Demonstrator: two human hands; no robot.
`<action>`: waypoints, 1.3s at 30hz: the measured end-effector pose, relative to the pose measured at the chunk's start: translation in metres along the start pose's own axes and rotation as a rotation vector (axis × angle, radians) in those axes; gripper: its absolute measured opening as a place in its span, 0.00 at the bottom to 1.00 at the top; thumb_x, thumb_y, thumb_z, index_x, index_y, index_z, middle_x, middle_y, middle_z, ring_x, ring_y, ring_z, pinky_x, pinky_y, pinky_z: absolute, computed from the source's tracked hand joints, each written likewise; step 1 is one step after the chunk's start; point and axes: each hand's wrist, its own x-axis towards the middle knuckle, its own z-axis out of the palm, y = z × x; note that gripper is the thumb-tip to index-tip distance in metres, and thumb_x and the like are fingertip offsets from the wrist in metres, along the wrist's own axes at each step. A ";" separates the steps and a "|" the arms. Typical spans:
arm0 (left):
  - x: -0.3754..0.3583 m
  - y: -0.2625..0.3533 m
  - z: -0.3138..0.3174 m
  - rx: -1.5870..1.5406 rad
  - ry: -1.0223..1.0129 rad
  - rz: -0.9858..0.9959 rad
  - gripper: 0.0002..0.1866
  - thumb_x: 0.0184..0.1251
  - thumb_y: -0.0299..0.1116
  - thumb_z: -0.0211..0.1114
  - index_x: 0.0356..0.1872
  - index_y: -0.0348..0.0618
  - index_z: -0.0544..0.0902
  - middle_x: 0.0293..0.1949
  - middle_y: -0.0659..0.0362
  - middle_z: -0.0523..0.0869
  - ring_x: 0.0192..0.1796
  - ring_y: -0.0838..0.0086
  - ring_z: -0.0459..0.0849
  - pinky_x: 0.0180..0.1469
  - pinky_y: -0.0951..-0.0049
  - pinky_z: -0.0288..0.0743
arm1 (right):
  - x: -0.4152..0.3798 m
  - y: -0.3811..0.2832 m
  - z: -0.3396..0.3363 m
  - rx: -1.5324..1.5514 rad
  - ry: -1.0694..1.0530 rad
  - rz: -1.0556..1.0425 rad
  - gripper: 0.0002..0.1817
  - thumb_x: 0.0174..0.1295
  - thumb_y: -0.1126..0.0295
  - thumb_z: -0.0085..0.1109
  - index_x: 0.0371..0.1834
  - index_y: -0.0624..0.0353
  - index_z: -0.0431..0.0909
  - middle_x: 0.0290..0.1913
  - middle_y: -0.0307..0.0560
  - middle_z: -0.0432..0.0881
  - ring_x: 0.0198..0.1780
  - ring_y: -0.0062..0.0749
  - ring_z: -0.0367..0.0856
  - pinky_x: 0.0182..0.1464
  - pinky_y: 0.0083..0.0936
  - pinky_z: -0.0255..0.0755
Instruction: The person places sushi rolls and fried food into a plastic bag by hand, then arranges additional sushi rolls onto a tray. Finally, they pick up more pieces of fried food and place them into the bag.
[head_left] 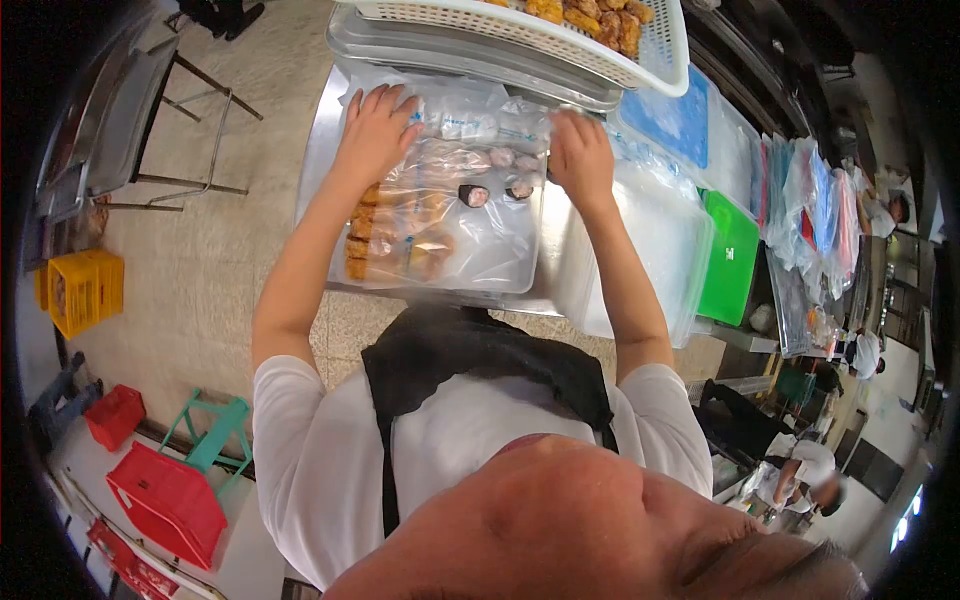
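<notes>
A shallow tray (pixel 515 272) lies in front of me, covered by clear plastic film (pixel 480 240) with faint blue print. Under or among the film are golden fried pieces (pixel 357 240), pale pinkish pieces (pixel 440 160) and dark-wrapped rolls (pixel 473 195). My left hand (pixel 378 138) rests on the film at the tray's far left corner, its fingers spread. At the far right edge, my right hand (pixel 582 155) has its fingers curled together on the film's edge; its fingertips are partly hidden.
A white basket (pixel 655 60) of fried pieces sits on stacked metal trays (pixel 470 55) beyond. Translucent lids (pixel 640 250), a green board (pixel 728 258) and hanging plastic bags (pixel 810 200) are to the right. Yellow crates (pixel 88 290) and red crates (pixel 165 500) stand left. Other people (pixel 800 470) work at right.
</notes>
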 end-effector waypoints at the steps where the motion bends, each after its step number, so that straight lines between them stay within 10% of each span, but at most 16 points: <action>1: -0.001 0.009 -0.006 -0.043 0.019 0.008 0.20 0.66 0.41 0.68 0.58 0.50 0.82 0.66 0.54 0.76 0.70 0.58 0.71 0.75 0.47 0.58 | -0.007 -0.003 -0.006 0.010 -0.007 -0.016 0.13 0.56 0.74 0.61 0.46 0.54 0.84 0.47 0.46 0.86 0.50 0.44 0.84 0.54 0.39 0.76; 4: -0.013 0.036 -0.020 -0.299 -0.144 0.345 0.20 0.64 0.40 0.69 0.56 0.49 0.82 0.65 0.53 0.77 0.70 0.57 0.70 0.74 0.51 0.60 | -0.027 0.007 0.004 0.045 -0.149 -0.141 0.16 0.52 0.72 0.66 0.46 0.53 0.84 0.50 0.45 0.85 0.53 0.44 0.81 0.54 0.39 0.74; 10: -0.017 0.041 -0.020 -0.206 -0.429 0.258 0.14 0.61 0.38 0.71 0.46 0.46 0.83 0.52 0.56 0.82 0.58 0.59 0.78 0.63 0.57 0.70 | -0.027 -0.001 -0.011 0.140 -0.123 -0.124 0.12 0.54 0.71 0.69 0.43 0.53 0.84 0.44 0.45 0.84 0.46 0.43 0.82 0.48 0.39 0.76; 19: 0.037 0.025 0.000 -0.135 -0.118 -0.025 0.09 0.67 0.35 0.62 0.43 0.46 0.85 0.42 0.57 0.86 0.48 0.58 0.83 0.51 0.54 0.75 | -0.049 -0.081 0.024 0.211 -0.290 -0.037 0.22 0.54 0.64 0.70 0.53 0.53 0.80 0.39 0.43 0.82 0.42 0.41 0.82 0.43 0.39 0.78; 23: 0.031 0.041 -0.014 -0.031 0.285 0.067 0.13 0.64 0.32 0.67 0.49 0.48 0.84 0.50 0.60 0.85 0.53 0.59 0.81 0.55 0.55 0.73 | -0.050 -0.078 0.029 0.190 -0.265 0.025 0.24 0.52 0.65 0.69 0.55 0.54 0.80 0.38 0.43 0.82 0.42 0.41 0.82 0.43 0.40 0.76; 29: -0.018 0.072 -0.015 -0.188 -0.058 0.333 0.19 0.64 0.37 0.68 0.56 0.50 0.82 0.58 0.59 0.81 0.63 0.59 0.76 0.63 0.53 0.68 | -0.042 -0.081 0.020 0.068 -0.270 0.052 0.19 0.51 0.66 0.68 0.48 0.51 0.82 0.34 0.42 0.83 0.40 0.40 0.81 0.43 0.39 0.72; 39: 0.005 0.061 0.005 -0.169 -0.068 0.095 0.19 0.71 0.43 0.65 0.58 0.47 0.83 0.65 0.55 0.78 0.69 0.56 0.72 0.69 0.55 0.63 | -0.038 -0.038 0.005 0.185 -0.194 -0.023 0.12 0.54 0.60 0.69 0.40 0.47 0.83 0.35 0.40 0.82 0.45 0.39 0.80 0.44 0.39 0.73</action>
